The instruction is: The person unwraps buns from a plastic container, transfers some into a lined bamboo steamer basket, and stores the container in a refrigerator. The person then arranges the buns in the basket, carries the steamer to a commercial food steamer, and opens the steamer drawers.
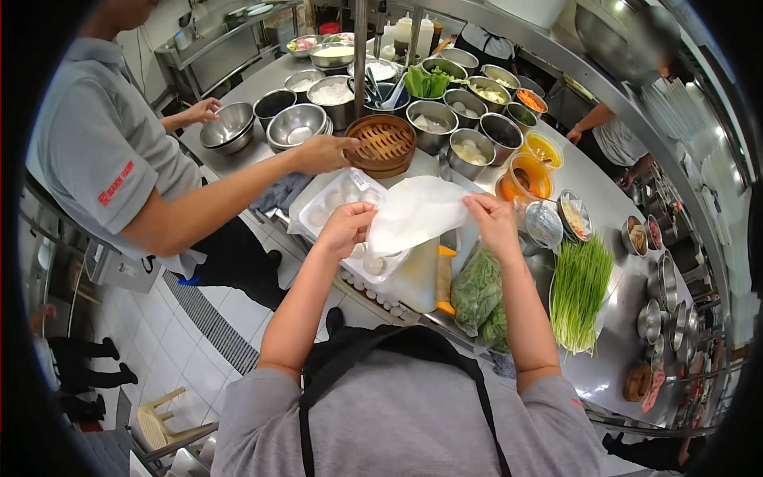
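A thin white sheet [417,213] is stretched between my two hands above the counter. My left hand [350,228] pinches its left edge, over a clear plastic tray [318,216] that holds round white pieces. At the sheet's right edge, my right hand [491,221] grips it between thumb and fingers. Just beyond the sheet is a round bamboo steamer [381,145] with a slatted base, touched by a co-worker's hand [324,153]. Below the sheet lie a cutting board [417,278] and a roll with orange ends [443,280].
The co-worker [119,151] stands close on the left, one arm reaching across. Steel bowls [296,126] and ingredient pots [431,123] crowd the back. Bagged greens [478,292] and long green stalks [582,294] lie right. A metal post [360,56] rises behind the steamer.
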Tool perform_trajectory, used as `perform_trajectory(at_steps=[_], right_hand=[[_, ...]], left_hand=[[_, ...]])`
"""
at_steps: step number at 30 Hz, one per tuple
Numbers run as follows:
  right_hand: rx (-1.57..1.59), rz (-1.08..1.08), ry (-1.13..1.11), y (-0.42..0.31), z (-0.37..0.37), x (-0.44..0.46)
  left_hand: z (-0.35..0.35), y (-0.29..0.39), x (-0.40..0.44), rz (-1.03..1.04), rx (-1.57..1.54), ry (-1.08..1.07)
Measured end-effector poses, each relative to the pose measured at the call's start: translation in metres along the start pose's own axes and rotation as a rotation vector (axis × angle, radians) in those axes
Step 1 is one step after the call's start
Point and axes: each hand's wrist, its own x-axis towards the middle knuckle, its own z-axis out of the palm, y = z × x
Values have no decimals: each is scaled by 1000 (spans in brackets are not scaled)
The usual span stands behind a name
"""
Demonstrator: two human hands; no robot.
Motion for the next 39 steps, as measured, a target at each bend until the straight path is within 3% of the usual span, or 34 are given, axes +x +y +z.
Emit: perform_trajectory(at_steps=[2,4,7,9,11,13,15,16,18,19,21,22,24,28,31,33,35,36,38,39], right_hand=[[-62,-119,62,10,-1,7],[322,69,136,10,2,16],[512,149,121,3,3,33],[586,119,106,-2,2,51],[775,-3,-5,-7,0,76],[621,-44,41,-17,7,106],[49,-272,382,-11,13,145],[51,-274,379,-18,20,161],[-244,-707,592,-32,41,189],[-240,-710,591,-39,48,197],[-571,-1011,564,-49,64,207],[-565,-1013,563,-48,74,207],[-577,-1229,414,-36,100,192],[-647,-1052,70,60,147,172],[-547,-902,-104,78,161,160],[-455,-826,-169,76,161,153],[-319,-516,-345,53,154,147],[-322,-513,-344,53,155,151],[-160,-309,-248,55,159,169],[-164,-302,-248,55,160,176]], left_hand=[[-2,-5,0,-11,-77,6],[-3,-10,-2,-17,-157,17],[-3,-12,-7,-35,-152,180],[-5,-7,-14,18,40,255],[-16,3,-19,25,29,263],[-28,12,-26,122,117,281],[-34,20,-36,210,90,354],[-48,25,-46,280,295,390],[-51,36,-67,360,572,484],[-45,44,-82,371,646,545],[-44,43,-102,494,736,608],[-40,46,-117,508,885,718],[-37,48,-137,546,1052,871],[-39,54,-145,695,1168,966],[-48,65,-131,767,1158,947],[-44,72,-108,718,809,920],[-39,88,-79,725,985,675],[-32,98,-55,740,1079,575],[-24,113,8,726,1321,441],[-15,123,37,548,1492,418]])
